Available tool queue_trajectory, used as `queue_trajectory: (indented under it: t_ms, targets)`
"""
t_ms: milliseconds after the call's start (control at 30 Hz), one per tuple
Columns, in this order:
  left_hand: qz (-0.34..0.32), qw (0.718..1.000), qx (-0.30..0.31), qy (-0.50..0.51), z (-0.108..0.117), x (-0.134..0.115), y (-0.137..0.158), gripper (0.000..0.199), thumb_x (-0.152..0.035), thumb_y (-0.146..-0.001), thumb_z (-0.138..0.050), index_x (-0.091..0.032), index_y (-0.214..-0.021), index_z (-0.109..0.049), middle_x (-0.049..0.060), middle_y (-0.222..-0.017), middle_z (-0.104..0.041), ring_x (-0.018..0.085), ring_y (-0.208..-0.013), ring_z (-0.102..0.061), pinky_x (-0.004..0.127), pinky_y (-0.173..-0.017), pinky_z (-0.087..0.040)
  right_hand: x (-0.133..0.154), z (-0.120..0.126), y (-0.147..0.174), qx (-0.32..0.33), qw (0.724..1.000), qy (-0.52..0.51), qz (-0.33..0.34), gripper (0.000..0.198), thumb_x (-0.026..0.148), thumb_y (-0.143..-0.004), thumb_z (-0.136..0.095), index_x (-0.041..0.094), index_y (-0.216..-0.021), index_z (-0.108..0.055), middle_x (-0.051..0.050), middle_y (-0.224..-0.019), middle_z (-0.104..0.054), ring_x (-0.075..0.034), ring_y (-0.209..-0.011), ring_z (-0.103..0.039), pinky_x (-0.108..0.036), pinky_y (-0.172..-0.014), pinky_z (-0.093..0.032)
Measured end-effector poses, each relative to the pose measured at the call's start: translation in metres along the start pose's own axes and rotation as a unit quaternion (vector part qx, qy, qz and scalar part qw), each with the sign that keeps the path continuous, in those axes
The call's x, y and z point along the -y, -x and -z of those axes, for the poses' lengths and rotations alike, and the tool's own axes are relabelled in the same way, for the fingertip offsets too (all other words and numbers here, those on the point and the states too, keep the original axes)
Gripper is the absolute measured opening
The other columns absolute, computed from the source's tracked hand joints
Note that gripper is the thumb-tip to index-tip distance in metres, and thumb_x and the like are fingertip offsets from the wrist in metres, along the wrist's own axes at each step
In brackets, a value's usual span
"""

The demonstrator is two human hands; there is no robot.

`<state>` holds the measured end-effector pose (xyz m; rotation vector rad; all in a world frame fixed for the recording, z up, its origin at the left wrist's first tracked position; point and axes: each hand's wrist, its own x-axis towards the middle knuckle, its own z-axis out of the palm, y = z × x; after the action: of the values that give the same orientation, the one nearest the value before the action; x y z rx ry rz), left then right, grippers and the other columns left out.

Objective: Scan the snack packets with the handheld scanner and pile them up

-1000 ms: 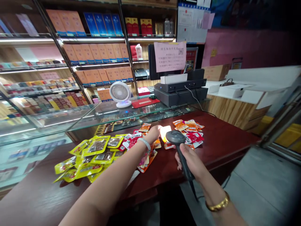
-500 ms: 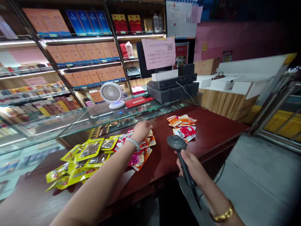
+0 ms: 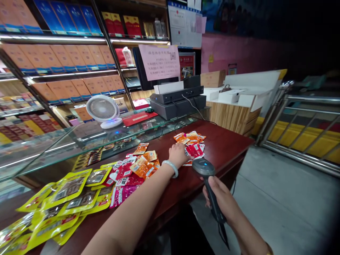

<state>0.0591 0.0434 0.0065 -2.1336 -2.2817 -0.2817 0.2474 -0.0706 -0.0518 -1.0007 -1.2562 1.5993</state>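
Note:
My left hand point(image 3: 177, 154), with a pale bangle on its wrist, is at the near-left edge of the right-hand pile of small snack packets. Its fingers bend down beside a red snack packet point(image 3: 195, 150); the fingertips are hidden, so I cannot tell whether they grip it. Orange snack packets point(image 3: 195, 137) lie just behind. My right hand point(image 3: 219, 194) is wrapped round the handle of a dark barcode scanner point(image 3: 204, 166), a blue light glowing on its head. Left of my forearm spreads a bigger heap of orange packets point(image 3: 145, 166), red and pink ones, and yellow snack bags point(image 3: 69, 187).
The packets lie on a dark red wooden counter point(image 3: 223, 141). Beyond it stand a glass display case point(image 3: 87, 134), a white fan point(image 3: 103, 108), a red folder point(image 3: 138, 118) and a dark till point(image 3: 177, 106). A metal railing point(image 3: 305, 134) rises at the right.
My left hand has moved right, from the larger heap to the smaller pile. The scanner stays in my right hand, now with a blue light showing. The camera view has turned right.

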Motion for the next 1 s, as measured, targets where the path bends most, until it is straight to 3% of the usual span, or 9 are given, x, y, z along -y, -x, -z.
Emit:
queue_trajectory:
  t_ms: [200, 433, 533, 600, 733, 833, 1000]
  targets:
    - [0.009, 0.998, 0.031, 0.051, 0.014, 0.023, 0.029, 0.048, -0.053, -0.079, -0.064, -0.023, -0.113, -0.052, 0.006, -0.100, -0.071, 0.025, -0.101, -0.066, 0.034, -0.088, -0.041, 0.011, -0.004, -0.004, -0.005, 0.998, -0.054, 0.024, 0.046, 0.066, -0.089, -0.048, 0.022, -0.101, -0.054, 0.006, -0.058, -0.050, -0.010, -0.043, -0.047, -0.023, -0.045, -0.045]
    - [0.038, 0.997, 0.026, 0.066, 0.027, 0.048, 0.061, 0.048, -0.052, -0.075, -0.069, -0.025, -0.111, -0.054, 0.003, -0.091, -0.072, 0.024, -0.093, -0.067, 0.031, -0.081, -0.042, 0.016, -0.017, -0.010, 0.019, 0.995, -0.096, 0.030, 0.048, 0.065, -0.089, -0.049, 0.020, -0.106, -0.056, 0.006, -0.059, -0.049, -0.009, -0.043, -0.046, -0.023, -0.045, -0.045]
    - [0.082, 0.996, 0.020, 0.034, 0.045, 0.068, 0.073, 0.050, -0.050, -0.075, -0.070, -0.024, -0.114, -0.054, 0.005, -0.096, -0.071, 0.025, -0.095, -0.066, 0.033, -0.083, -0.043, 0.014, -0.022, -0.005, 0.032, 0.994, -0.100, 0.026, 0.048, 0.064, -0.089, -0.051, 0.020, -0.107, -0.055, 0.007, -0.058, -0.049, -0.009, -0.043, -0.045, -0.022, -0.045, -0.044]
    - [0.131, 0.991, -0.009, -0.015, 0.063, 0.087, 0.081, 0.050, -0.049, -0.076, -0.068, -0.022, -0.115, -0.054, 0.008, -0.099, -0.070, 0.028, -0.098, -0.065, 0.037, -0.086, -0.042, 0.012, -0.023, -0.002, 0.039, 0.994, -0.102, 0.024, 0.048, 0.064, -0.088, -0.053, 0.021, -0.108, -0.055, 0.007, -0.058, -0.049, -0.008, -0.043, -0.044, -0.022, -0.044, -0.043]
    - [0.189, 0.964, -0.159, -0.103, 0.086, 0.111, 0.088, 0.050, -0.050, -0.080, -0.062, -0.020, -0.119, -0.053, 0.014, -0.120, -0.062, 0.033, -0.116, -0.053, 0.044, -0.095, -0.039, 0.004, -0.018, 0.001, 0.018, 0.995, -0.097, 0.014, 0.049, 0.065, -0.087, -0.053, 0.021, -0.107, -0.055, 0.007, -0.058, -0.050, -0.008, -0.042, -0.045, -0.021, -0.043, -0.043]
    - [0.142, 0.974, -0.160, -0.071, 0.072, 0.097, 0.084, 0.048, -0.056, -0.083, -0.056, -0.022, -0.118, -0.057, 0.012, -0.121, -0.061, 0.031, -0.117, -0.051, 0.043, -0.097, -0.038, 0.001, -0.013, -0.002, 0.000, 0.996, -0.088, 0.013, 0.048, 0.065, -0.088, -0.051, 0.020, -0.108, -0.055, 0.006, -0.059, -0.051, -0.009, -0.044, -0.046, -0.022, -0.045, -0.044]
    - [0.078, 0.992, -0.100, -0.025, 0.017, 0.037, 0.059, 0.057, -0.068, -0.085, -0.044, -0.020, -0.107, -0.064, 0.013, -0.114, -0.063, 0.031, -0.113, -0.052, 0.045, -0.098, -0.035, 0.005, -0.013, -0.003, 0.005, 0.997, -0.076, 0.006, 0.051, 0.067, -0.087, -0.050, 0.020, -0.108, -0.054, 0.007, -0.057, -0.049, -0.009, -0.043, -0.046, -0.022, -0.044, -0.042]
